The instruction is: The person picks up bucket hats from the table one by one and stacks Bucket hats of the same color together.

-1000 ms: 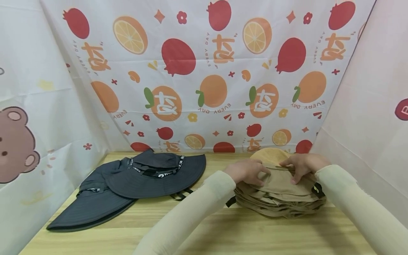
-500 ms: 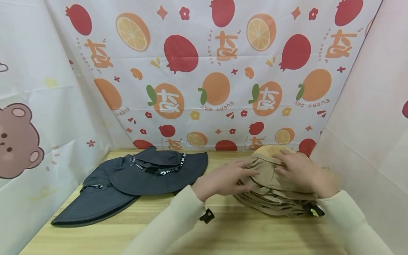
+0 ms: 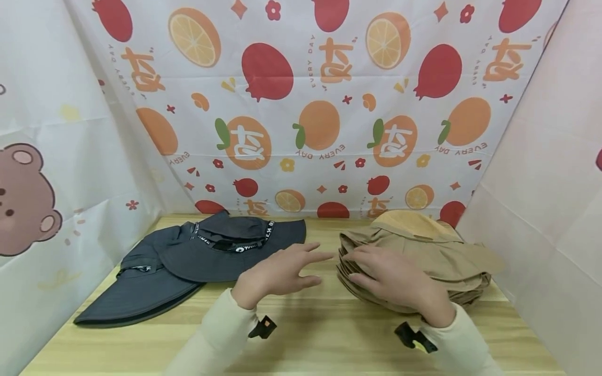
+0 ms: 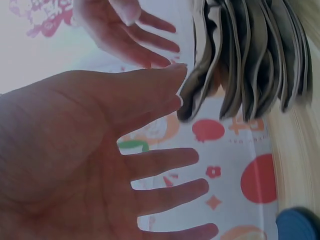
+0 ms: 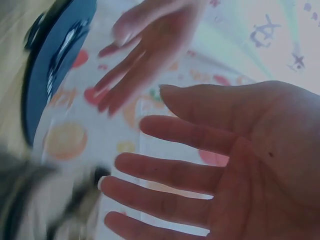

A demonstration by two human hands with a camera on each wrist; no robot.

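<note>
My left hand (image 3: 277,274) hovers over the table between two groups of hats, its fingers spread and nothing held. In the left wrist view that left hand (image 4: 115,150) shows its bare palm. My right hand (image 3: 392,277) overlaps the front of the stacked khaki bucket hats (image 3: 451,261) in the head view. Seen from the right wrist, the right hand (image 5: 215,170) has straight fingers and holds nothing. Layered brims of the khaki stack (image 4: 245,55) show in the left wrist view. A yellowish crown lining faces up at the stack's back.
Two dark bucket hats (image 3: 221,261) overlap on the left of the wooden table (image 3: 329,334). A fruit-print cloth (image 3: 268,125) hangs behind, and pale cloth walls (image 3: 531,172) rise at both sides. Small black devices (image 3: 263,328) sit at the wrists.
Both hands have come off the khaki stack and drawn back toward the front, the left one also leftward. The top khaki hat now lies flatter, spread further right.
</note>
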